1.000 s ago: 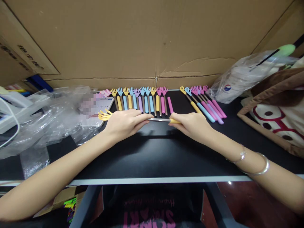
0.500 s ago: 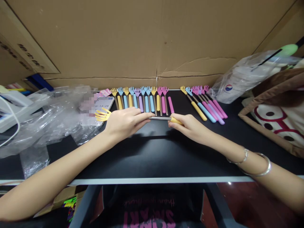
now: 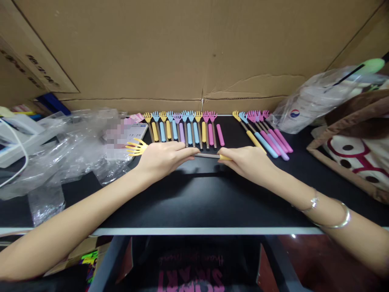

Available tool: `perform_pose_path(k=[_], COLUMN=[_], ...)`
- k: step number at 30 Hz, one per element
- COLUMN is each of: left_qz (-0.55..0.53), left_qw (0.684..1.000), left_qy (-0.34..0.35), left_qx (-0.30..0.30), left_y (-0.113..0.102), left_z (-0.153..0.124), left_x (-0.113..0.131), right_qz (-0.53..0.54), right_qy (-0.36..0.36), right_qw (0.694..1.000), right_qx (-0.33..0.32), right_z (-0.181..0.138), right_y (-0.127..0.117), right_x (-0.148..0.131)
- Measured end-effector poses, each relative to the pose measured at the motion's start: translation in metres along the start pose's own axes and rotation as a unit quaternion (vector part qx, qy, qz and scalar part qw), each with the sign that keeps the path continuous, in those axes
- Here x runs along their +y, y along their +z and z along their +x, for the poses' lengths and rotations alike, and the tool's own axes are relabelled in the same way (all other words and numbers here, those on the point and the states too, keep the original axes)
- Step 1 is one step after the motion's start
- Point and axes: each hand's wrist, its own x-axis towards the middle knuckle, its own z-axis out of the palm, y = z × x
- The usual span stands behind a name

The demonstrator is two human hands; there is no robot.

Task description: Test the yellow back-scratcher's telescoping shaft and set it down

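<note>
Both hands grip one yellow back scratcher [image 3: 136, 147] held sideways over the black table [image 3: 194, 194]. My left hand [image 3: 162, 158] is closed round its metal shaft near the claw-shaped head, which sticks out to the left. My right hand [image 3: 247, 161] is closed on the yellow handle end. A short stretch of bare metal shaft shows between the two hands. Just behind them lies a neat row of back scratchers [image 3: 185, 129] with yellow, blue, purple and pink handles. A second, looser group of back scratchers [image 3: 267, 136] lies to the right.
Crumpled clear plastic bags [image 3: 60, 146] and a phone [image 3: 129, 136] lie at the left. A clear bag [image 3: 316, 97] and a brown-and-cream cloth bag [image 3: 355, 150] stand at the right. A cardboard wall [image 3: 194, 52] closes the back. The table's front edge [image 3: 194, 231] is near me.
The two hands have drawn closer together along the yellow back scratcher, so less metal shaft shows between them. The claw head has shifted slightly right.
</note>
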Motion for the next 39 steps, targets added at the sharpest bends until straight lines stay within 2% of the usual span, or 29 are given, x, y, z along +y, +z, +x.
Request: perform_pose_path(k=[12, 15, 18, 23, 30, 39], left_qz=[-0.041, -0.06, -0.064, -0.04, 0.005, 0.038], left_qw=[0.999, 0.998, 0.997, 0.998, 0.999, 0.999], left_qy=[-0.004, 0.002, -0.008, -0.045, -0.046, -0.007], left_qx=[-0.025, -0.029, -0.034, -0.029, -0.004, 0.031], left_y=[0.0028, 0.0043, 0.0051, 0.0031, 0.0002, -0.0021], left_z=[-0.0021, -0.0026, -0.003, -0.0022, -0.0019, -0.0001], left_x=[-0.0043, -0.0056, -0.0045, 0.0003, 0.0027, 0.0017], right_qz=[-0.036, -0.056, -0.054, 0.008, 0.078, 0.283], right_qy=[-0.081, -0.108, -0.1, -0.038, 0.016, 0.013], right_qw=[0.994, 0.99, 0.992, 0.999, 0.997, 0.956], right_qx=[0.07, 0.071, 0.055, 0.035, -0.023, -0.078], right_z=[-0.0021, -0.0016, -0.0012, -0.0008, 0.0015, 0.0031], right_y=[0.0007, -0.0027, -0.0063, -0.0059, -0.0024, 0.0007], right_x=[0.0059, 0.0059, 0.005, 0.0037, 0.0009, 0.0038])
